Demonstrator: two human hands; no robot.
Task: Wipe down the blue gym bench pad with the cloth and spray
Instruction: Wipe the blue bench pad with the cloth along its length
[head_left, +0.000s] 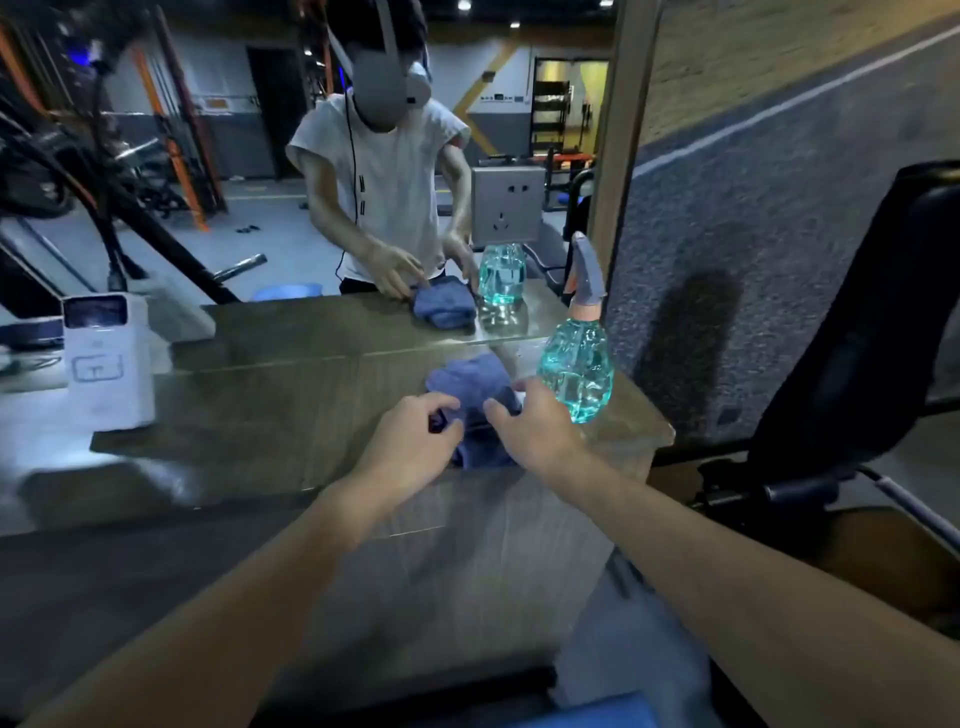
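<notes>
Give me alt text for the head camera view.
On a wooden ledge before a mirror, the left hand pinches a crumpled blue cloth and the right hand touches it. A clear spray bottle of teal liquid stands to its right.

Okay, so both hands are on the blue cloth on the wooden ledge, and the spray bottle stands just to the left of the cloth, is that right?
Not quite. The spray bottle stands just to the right of the blue cloth, not the left, as the head view shows. The left hand and right hand are on the cloth on the wooden ledge.
</notes>
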